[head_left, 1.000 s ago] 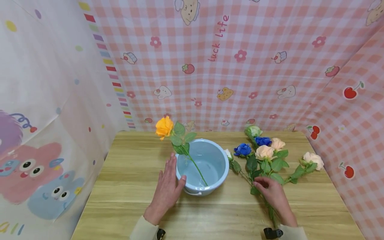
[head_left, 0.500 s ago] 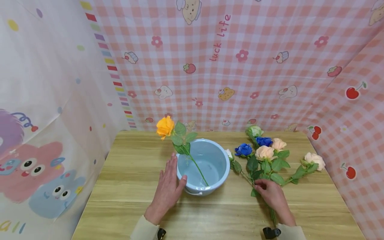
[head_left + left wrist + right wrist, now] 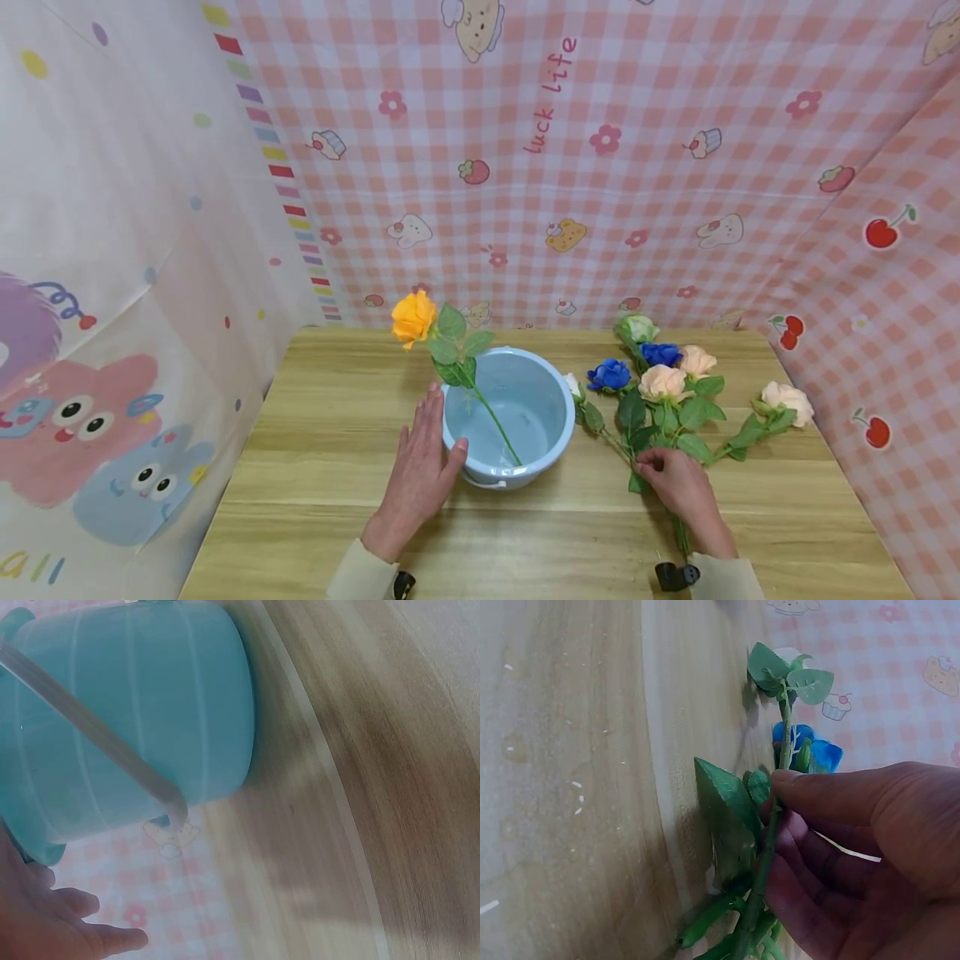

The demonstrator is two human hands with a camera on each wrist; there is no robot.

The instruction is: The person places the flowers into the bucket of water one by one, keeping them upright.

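A light blue bucket [image 3: 553,412] stands mid-table. My left hand [image 3: 420,475] rests against its left rim, fingers fairly straight and thumb at the front. One orange rose [image 3: 413,319] leans in the bucket, its bloom out over the left rim and its stem end inside. On the right, my right hand [image 3: 681,487] pinches a stem [image 3: 763,862] between thumb and fingers; it runs up to a small white rose [image 3: 572,384] beside the bucket. Under and beyond that hand lie blue roses [image 3: 609,375], peach roses [image 3: 663,382] and a pale green rose [image 3: 637,327].
A cream rose [image 3: 786,402] lies apart near the table's right edge. Pink checked cloth [image 3: 495,200] hangs behind the wooden table [image 3: 315,450], and a white printed cloth [image 3: 150,275] on the left. The bucket's handle [image 3: 97,735] hangs along its outside.
The view shifts slightly. My right hand keeps nearly the same place on the stem, and my left hand stays against the bucket; the flowers lie as before.
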